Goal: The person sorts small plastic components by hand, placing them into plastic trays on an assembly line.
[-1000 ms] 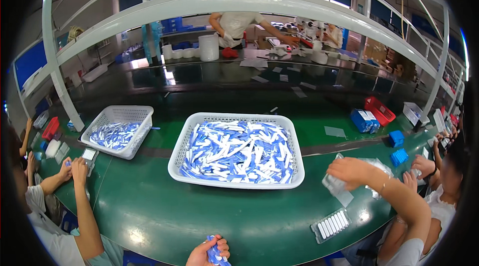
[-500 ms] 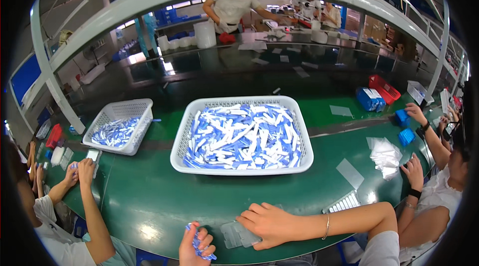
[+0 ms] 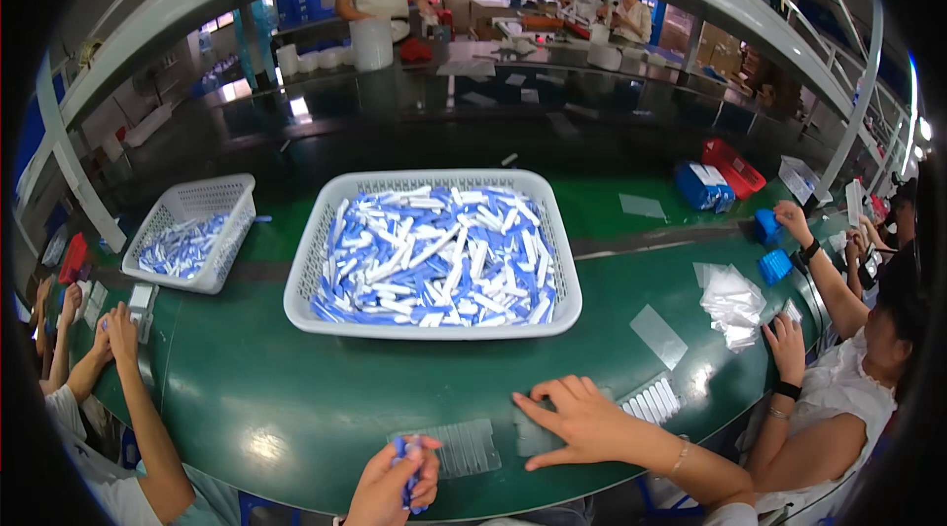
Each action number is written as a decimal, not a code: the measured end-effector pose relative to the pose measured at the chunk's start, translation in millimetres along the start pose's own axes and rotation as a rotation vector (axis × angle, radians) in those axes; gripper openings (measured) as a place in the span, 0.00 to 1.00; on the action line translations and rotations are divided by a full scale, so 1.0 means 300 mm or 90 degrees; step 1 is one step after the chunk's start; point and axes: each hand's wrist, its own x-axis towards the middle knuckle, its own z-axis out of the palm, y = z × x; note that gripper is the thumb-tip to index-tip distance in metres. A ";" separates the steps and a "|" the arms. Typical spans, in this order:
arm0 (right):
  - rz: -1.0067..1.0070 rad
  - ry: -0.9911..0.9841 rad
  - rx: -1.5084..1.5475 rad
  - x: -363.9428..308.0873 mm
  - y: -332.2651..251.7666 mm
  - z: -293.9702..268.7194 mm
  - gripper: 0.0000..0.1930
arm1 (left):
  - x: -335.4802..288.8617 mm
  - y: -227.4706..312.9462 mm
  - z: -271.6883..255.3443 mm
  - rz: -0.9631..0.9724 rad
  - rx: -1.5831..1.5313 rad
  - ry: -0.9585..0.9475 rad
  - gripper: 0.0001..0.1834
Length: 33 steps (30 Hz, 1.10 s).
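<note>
My left hand (image 3: 395,487), at the lower edge, is closed round several small blue-and-white plastic sticks (image 3: 409,462). Just right of it a clear slotted plastic tray (image 3: 464,449) lies on the green table. My right hand (image 3: 582,427) reaches in from the right, palm down, its fingers spread above another clear plastic piece (image 3: 533,430); whether the fingertips touch it I cannot tell. Beyond that wrist lies a clear tray filled with a row of white sticks (image 3: 653,399). A large white basket (image 3: 434,332) heaped with blue and white sticks stands ahead of my hands.
A smaller white basket (image 3: 212,275) of similar sticks stands at left. At right lie a clear sheet (image 3: 659,337), a pile of clear bags (image 3: 732,307), blue blocks (image 3: 775,267) and a red bin (image 3: 735,169). Co-workers' arms (image 3: 148,388) work at both sides.
My right hand has moved right, away from the slotted tray, and its fingers have spread. That tray's slots now show uncovered. The whole view has shifted slightly.
</note>
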 end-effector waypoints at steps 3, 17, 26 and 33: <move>-0.029 0.045 0.076 0.045 -0.055 0.064 0.41 | 0.030 -0.004 0.112 -0.030 0.069 0.040 0.12; 0.248 0.204 0.606 -0.013 -0.115 0.017 0.07 | 0.122 -0.120 0.165 0.152 0.532 -0.085 0.13; 0.354 0.239 0.832 -0.070 -0.088 0.017 0.04 | 0.130 -0.142 0.154 0.031 0.395 -0.118 0.09; 0.182 0.389 0.091 -0.112 -0.011 0.010 0.09 | 0.140 -0.130 0.136 -0.073 0.264 -0.050 0.10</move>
